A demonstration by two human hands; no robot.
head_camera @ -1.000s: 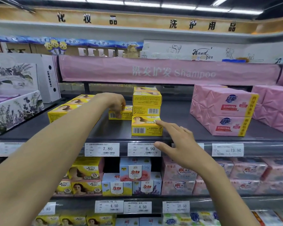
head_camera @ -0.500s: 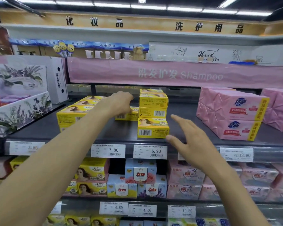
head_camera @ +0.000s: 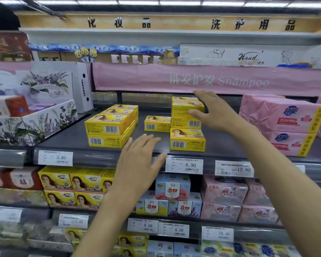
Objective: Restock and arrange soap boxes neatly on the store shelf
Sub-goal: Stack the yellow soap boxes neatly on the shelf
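Yellow soap boxes stand on the dark grey shelf point(head_camera: 67, 140). A two-high block of them point(head_camera: 109, 127) is at the left, one single box point(head_camera: 157, 123) lies behind the middle, and a taller stack point(head_camera: 186, 115) rises at the right with a lone box point(head_camera: 187, 140) in front of it. My left hand point(head_camera: 139, 164) hovers with spread fingers over the shelf's front edge, holding nothing. My right hand point(head_camera: 213, 112) is raised with straight fingers at the right side of the tall stack, thumb against its front.
Pink wrapped soap packs point(head_camera: 283, 125) fill the shelf's right end. A floral display box point(head_camera: 32, 117) stands at the left. A pink Shampoo banner point(head_camera: 202, 80) hangs just above. Price tags point(head_camera: 183, 165) line the shelf edge, with more soap boxes on lower shelves.
My left hand let go of the single box at the back and drew toward the shelf's front edge. My right hand rose from the front box to the tall stack's side.
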